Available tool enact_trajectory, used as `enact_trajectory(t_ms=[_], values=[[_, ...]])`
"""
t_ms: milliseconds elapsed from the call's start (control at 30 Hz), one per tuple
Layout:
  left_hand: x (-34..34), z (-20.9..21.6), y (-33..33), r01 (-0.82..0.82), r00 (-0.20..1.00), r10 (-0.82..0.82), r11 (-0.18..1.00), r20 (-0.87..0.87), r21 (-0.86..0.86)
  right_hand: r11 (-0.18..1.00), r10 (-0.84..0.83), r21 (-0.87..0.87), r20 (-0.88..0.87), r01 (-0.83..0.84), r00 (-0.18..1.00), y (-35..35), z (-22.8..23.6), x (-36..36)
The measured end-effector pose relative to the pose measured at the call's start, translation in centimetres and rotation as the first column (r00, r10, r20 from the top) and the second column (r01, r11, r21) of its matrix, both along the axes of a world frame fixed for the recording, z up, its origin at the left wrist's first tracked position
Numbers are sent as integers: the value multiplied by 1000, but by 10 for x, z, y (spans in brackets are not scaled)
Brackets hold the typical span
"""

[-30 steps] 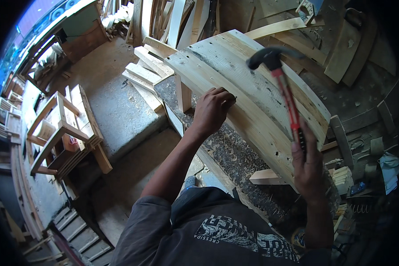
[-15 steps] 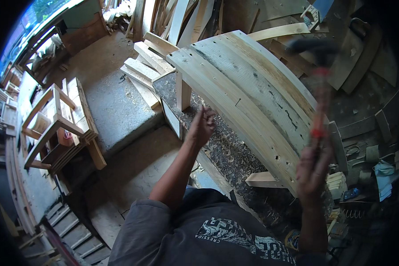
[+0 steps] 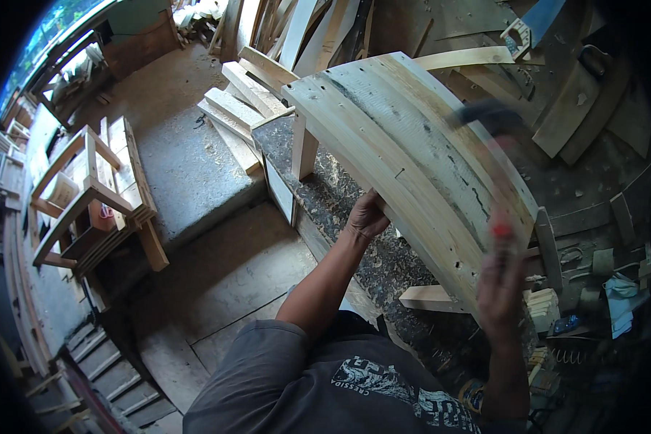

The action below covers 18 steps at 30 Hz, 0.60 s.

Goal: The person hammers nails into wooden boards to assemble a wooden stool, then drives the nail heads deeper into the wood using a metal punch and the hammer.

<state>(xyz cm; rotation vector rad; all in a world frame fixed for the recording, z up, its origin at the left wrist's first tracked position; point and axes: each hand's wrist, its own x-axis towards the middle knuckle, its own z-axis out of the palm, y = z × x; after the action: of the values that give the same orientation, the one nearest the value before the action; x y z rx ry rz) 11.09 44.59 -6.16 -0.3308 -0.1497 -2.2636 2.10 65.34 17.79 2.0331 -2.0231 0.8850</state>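
My right hand [image 3: 500, 300] is closed round the handle of a claw hammer [image 3: 500, 231], raised over the right part of a plank-built tabletop [image 3: 412, 137]; hammer head and fingers are smeared by motion. A nail [image 3: 399, 173] stands up from the near plank, its shadow beside it. My left hand [image 3: 369, 215] is closed at the tabletop's near edge, with some fingers hidden under the wood. Short wooden legs, a left one [image 3: 305, 148] and a right one [image 3: 432, 298], hold the tabletop above a dark workbench [image 3: 369, 253] strewn with shavings.
Cut timber pieces [image 3: 242, 105] are stacked left of the tabletop. A wooden frame [image 3: 90, 188] lies farther left. On the right are a handsaw [image 3: 517, 36], curved wood offcuts [image 3: 579, 108] and a pale cloth [image 3: 620, 304]. Boards lean at the back.
My left hand has moved from beside the tabletop to its near edge and closed there. The hammer has shifted left and slightly downward in my right hand.
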Motion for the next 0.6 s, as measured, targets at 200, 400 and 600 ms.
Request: enact_trajectory(t_ms=[200,400,600], values=[[6,-19,-3,-29,999,31,999,-37,41,913,-23,405,150,-40,988,2,31,2],[-7,-9,-2,12,1000,-12,1000,5,9,1000,-5,-12,260,9,966,8,11,0],[6,-22,-7,-12,999,12,1000,33,7,913,56,395,125,-101,991,-3,24,11]])
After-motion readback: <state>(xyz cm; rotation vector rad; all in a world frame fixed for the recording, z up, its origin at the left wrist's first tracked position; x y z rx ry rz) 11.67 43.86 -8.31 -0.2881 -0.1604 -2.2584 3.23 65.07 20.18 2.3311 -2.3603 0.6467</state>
